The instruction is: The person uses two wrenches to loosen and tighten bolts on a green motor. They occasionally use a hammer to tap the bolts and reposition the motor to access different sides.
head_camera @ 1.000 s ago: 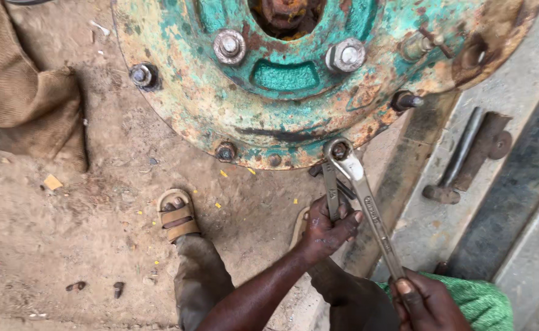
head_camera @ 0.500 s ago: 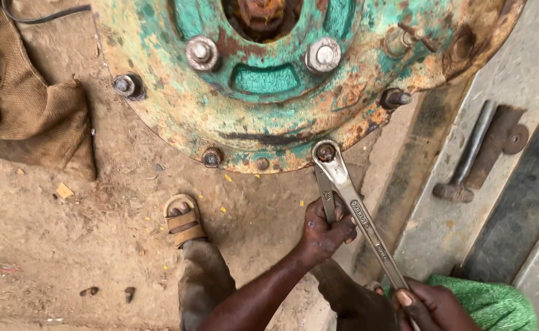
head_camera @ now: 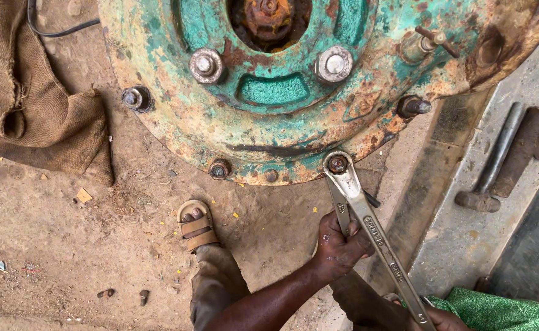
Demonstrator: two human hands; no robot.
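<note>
A large rusty green wheel hub fills the top of the view, with bolts around its rim. The ring end of a long silver spanner sits on the lower rim bolt. My right hand grips the spanner's far end at the bottom edge, mostly cut off. My left hand is closed on a second, shorter wrench that runs up behind the spanner toward the same bolt.
A burlap sack lies on the dirt at left with a black cable above it. My sandalled foot stands below the hub. A hammer and a rusty metal part lie on the concrete at right. Green cloth shows at bottom right.
The view has shifted slightly, and my right hand now sits lower, at the frame's edge. Both hands keep their grip and the spanner stays on the bolt.
</note>
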